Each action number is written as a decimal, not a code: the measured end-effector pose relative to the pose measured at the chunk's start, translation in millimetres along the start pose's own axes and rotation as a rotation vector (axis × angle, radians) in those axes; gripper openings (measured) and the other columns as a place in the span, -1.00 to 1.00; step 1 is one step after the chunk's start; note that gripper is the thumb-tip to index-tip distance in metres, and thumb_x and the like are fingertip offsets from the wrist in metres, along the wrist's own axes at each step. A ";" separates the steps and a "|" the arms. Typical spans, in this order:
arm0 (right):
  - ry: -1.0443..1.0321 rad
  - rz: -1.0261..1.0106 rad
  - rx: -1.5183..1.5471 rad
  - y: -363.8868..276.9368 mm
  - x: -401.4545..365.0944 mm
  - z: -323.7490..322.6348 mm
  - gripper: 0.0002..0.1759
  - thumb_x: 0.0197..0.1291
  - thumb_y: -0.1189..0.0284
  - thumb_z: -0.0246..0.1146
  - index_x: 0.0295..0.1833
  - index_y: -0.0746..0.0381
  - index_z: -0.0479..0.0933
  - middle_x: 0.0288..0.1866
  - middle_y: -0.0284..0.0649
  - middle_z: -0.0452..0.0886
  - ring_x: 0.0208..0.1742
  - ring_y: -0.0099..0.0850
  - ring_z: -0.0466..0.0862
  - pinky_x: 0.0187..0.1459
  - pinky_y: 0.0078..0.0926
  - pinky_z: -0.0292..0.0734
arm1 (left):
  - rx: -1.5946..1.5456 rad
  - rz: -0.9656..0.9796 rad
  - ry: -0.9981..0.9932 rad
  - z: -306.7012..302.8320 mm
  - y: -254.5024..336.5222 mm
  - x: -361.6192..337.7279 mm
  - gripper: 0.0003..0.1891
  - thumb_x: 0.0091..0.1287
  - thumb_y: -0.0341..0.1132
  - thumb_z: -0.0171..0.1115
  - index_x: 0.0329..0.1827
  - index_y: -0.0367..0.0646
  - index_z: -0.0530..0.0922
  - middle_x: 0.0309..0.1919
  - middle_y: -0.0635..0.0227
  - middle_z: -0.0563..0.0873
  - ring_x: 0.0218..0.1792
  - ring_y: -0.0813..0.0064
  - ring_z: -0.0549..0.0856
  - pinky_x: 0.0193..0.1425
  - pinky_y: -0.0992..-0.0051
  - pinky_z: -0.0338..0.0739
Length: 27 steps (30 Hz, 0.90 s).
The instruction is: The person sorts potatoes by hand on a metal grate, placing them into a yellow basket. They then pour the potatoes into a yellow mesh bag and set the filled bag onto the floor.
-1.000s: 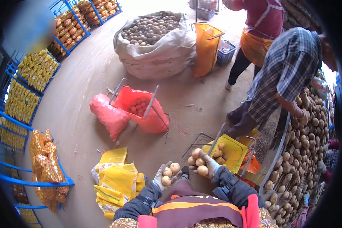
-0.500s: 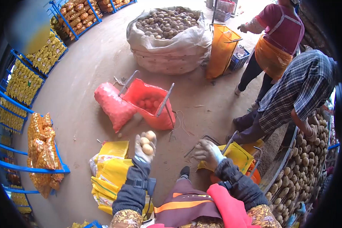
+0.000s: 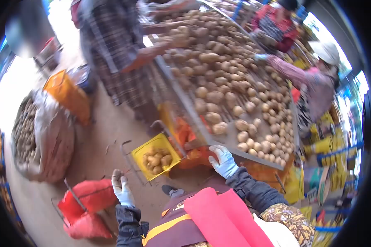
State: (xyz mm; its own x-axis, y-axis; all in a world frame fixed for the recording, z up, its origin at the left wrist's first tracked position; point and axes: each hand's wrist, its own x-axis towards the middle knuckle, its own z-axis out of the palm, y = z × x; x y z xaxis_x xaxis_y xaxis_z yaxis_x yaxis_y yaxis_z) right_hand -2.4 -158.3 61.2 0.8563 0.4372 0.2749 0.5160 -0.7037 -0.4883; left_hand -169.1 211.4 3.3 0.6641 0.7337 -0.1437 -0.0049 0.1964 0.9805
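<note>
From where I sit, the right hand (image 3: 224, 162) has open air over the near edge of the sorting table (image 3: 231, 139), with a bare patch at its near-left corner, while potatoes (image 3: 266, 146) crowd the near-right corner. The space between it and the left hand (image 3: 123, 189) looks passable to me, but the yellow sack (image 3: 148, 146) and its metal frame (image 3: 174, 142) stand just beyond. A person in plaid (image 3: 115, 53) blocks the table's left edge, and, as far as the blur lets me judge, a pink sleeve (image 3: 290, 70) reaches over its right edge.
</note>
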 end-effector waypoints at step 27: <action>-0.297 0.692 -0.342 299.4 -148.6 -167.7 -0.14 0.18 -0.22 0.09 0.52 -0.02 0.22 0.60 0.10 -0.08 0.62 0.01 -0.10 0.45 0.38 -0.42 | 1.456 0.954 -1.289 572.7 -92.9 -153.4 -0.23 0.18 0.02 0.29 0.49 0.14 0.26 0.55 0.30 0.17 0.57 0.28 0.08 0.52 -0.26 -0.33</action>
State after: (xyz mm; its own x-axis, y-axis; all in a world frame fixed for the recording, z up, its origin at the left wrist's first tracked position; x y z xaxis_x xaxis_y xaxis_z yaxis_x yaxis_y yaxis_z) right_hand 28.2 -527.9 13.1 0.9666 -0.0614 -0.2488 -0.1072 -0.9788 -0.1748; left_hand 157.6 -291.9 11.0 0.8111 -0.5661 -0.1470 -0.5465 -0.8231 0.1541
